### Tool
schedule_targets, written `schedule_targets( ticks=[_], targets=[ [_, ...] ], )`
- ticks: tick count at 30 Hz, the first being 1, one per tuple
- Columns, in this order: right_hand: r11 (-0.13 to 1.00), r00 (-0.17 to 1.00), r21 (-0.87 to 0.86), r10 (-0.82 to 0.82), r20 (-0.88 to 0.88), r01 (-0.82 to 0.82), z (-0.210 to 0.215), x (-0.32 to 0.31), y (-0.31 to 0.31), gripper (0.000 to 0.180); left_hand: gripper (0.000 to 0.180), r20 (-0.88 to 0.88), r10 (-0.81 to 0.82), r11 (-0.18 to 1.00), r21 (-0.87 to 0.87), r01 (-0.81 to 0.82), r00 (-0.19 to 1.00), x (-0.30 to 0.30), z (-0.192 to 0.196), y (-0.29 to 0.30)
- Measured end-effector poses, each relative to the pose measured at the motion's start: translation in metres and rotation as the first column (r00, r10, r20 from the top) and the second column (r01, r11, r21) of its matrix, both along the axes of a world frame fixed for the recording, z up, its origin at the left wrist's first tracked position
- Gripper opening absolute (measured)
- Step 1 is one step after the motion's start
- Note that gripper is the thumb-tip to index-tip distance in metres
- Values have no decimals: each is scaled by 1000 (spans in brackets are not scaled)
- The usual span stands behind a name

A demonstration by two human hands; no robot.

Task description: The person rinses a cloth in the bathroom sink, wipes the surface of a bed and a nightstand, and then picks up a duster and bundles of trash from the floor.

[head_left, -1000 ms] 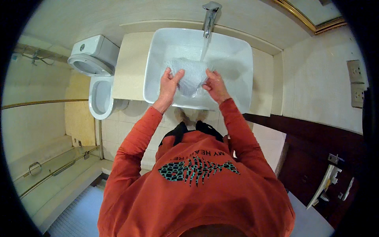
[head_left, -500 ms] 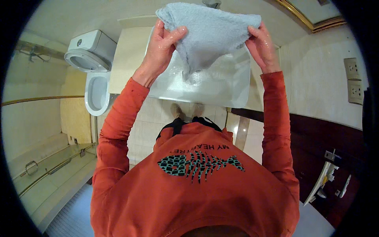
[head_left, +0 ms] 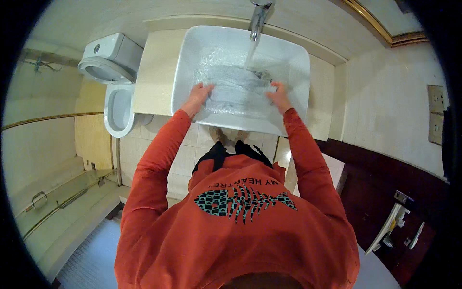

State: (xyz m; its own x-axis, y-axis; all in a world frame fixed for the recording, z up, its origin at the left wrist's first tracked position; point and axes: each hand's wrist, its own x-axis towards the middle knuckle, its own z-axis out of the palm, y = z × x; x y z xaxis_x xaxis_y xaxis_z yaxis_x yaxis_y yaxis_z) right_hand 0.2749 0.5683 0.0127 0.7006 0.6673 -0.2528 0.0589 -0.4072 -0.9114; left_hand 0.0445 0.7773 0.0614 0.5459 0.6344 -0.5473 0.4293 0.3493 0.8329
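A light blue-grey towel [head_left: 236, 89] lies spread in the water of the white washbasin [head_left: 182, 72]. My left hand [head_left: 196, 98] is inside the basin at the towel's left edge, its fingers closed on the cloth. At the opposite edge my right hand [head_left: 280, 96] has its thumb and fingers bent around the towel's side, slightly blurred. Water runs from the chrome tap [head_left: 258, 21] at the back onto the far part of the towel. A small dark patch shows near the towel's far right corner, and I cannot make out what it is.
The basin sits on a beige counter [head_left: 153, 72] with a raised ledge behind. To the left is a white toilet [head_left: 119, 111] with its lid up. A dark red door [head_left: 380, 178] with a handle stands at the right, below wall sockets [head_left: 435, 113].
Both hands have come down and nearer with the towel, from above the far side of the basin into it. The towel now lies wet in the water, and the running tap has come into sight.
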Motion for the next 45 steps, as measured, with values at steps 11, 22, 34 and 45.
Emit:
schedule_targets(
  ticks=[11, 22, 34, 45],
  targets=[
    [934, 937, 221, 215, 276, -280, 242, 42, 20, 46, 26, 421, -186, 963, 256, 81, 888, 5, 177, 52],
    [956, 709, 38, 190, 679, -292, 369, 53, 2, 35, 22, 484, -235, 909, 417, 14, 843, 23, 295, 26],
    [896, 831, -162, 444, 334, -414, 30, 8, 13, 14, 35, -185, -503, 679, 519, 519, 844, 24, -23, 22],
    [883, 831, -60, 459, 314, -465, 206, -9, 48, 37, 28, -148, -539, 509, 728, 460, 830, 59, 135, 19]
  ],
)
